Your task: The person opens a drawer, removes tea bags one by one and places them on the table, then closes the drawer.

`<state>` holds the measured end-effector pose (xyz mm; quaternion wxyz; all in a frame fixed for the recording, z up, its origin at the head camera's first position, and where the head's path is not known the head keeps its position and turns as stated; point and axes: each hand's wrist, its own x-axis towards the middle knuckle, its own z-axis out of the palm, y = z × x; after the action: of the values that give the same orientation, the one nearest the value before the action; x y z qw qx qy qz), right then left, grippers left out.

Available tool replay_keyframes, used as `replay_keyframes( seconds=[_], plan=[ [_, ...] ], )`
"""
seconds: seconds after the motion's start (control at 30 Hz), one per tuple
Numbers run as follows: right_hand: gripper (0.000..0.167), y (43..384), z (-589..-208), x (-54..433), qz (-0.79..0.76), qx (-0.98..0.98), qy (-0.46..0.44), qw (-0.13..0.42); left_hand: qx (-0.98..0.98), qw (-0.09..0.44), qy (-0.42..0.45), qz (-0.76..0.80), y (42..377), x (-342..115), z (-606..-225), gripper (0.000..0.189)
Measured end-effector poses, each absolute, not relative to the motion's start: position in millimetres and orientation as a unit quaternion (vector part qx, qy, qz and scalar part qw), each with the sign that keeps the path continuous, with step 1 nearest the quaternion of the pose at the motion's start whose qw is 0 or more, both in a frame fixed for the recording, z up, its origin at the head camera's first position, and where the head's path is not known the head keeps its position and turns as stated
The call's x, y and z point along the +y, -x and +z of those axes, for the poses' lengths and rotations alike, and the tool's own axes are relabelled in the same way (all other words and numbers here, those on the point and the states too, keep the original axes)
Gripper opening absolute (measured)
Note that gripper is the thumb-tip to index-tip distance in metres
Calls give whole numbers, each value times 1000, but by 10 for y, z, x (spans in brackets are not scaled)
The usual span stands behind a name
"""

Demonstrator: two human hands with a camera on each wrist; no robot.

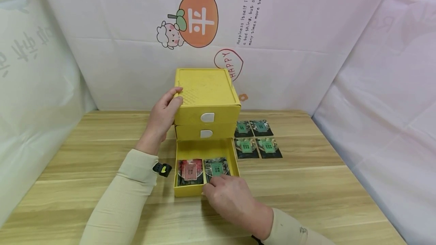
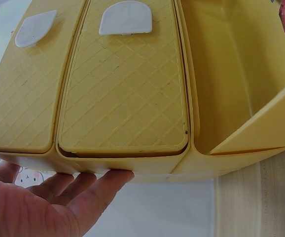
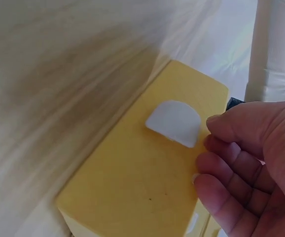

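Note:
A yellow drawer box [image 1: 207, 88] stands on the table with its lowest drawer [image 1: 201, 190] pulled out. Inside that drawer lie a red-labelled sachet [image 1: 190, 172] and, to its right, a green-labelled sachet [image 1: 216, 165]. My right hand [image 1: 233, 199] is over the drawer's front edge, its bent fingers and thumb pinching the near edge of the green-labelled sachet; the exact contact is partly hidden. Close to those fingers in the right wrist view is the drawer's white tab [image 3: 174, 123]. My left hand [image 1: 161, 118] rests against the box's left side, fingers extended along it [image 2: 73, 197].
Right of the box, several dark sachets with green labels [image 1: 246, 147] lie in two rows on the wooden table [image 1: 306, 184]. The two upper drawers [image 1: 223, 115] are closed, each with a white tab. Printed white sheeting [image 1: 136, 75] hangs behind and at both sides.

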<state>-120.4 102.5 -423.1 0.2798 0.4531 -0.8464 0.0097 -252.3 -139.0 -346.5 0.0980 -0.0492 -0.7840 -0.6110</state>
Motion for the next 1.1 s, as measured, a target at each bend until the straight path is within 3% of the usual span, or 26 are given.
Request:
replay_keyframes(
  seconds=[0.17, 0.4, 0.7, 1.1],
  plan=[
    [22, 1248, -4173, 1016, 48, -828, -461, 316, -786, 98, 43, -609, 2526, -1388, -3461, 49],
    [6, 1384, -4040, 1031, 91, -823, -453, 331, -781, 98, 49, -615, 2522, -1389, -3454, 50],
    [14, 1596, -3946, 1050, 91, -838, -425, 328, -779, 95, 52, -617, 2519, -1388, -3463, 50],
    [47, 1801, -3983, 1109, 28, -877, -404, 260, -777, 101, 55, -619, 2516, -1393, -3460, 50]
  ],
)
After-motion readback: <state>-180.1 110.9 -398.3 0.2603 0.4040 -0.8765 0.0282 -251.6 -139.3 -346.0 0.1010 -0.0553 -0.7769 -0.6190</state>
